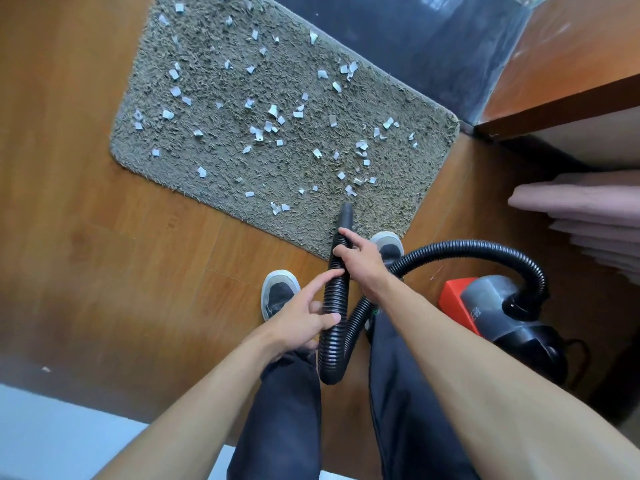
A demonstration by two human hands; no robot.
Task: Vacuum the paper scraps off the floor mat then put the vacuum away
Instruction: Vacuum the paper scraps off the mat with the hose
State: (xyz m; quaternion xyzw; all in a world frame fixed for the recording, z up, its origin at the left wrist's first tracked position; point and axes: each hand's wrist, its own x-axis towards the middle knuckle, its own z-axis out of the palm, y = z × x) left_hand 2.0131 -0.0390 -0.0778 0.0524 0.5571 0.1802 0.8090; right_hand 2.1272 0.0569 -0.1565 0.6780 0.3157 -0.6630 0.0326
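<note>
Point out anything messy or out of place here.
White paper scraps litter nearly the whole grey floor mat. One small white bit lies off it on the wood floor, lower left.

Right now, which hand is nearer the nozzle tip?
Right. The right hand grips the hose just behind the nozzle; the left hand holds it farther back.
</note>
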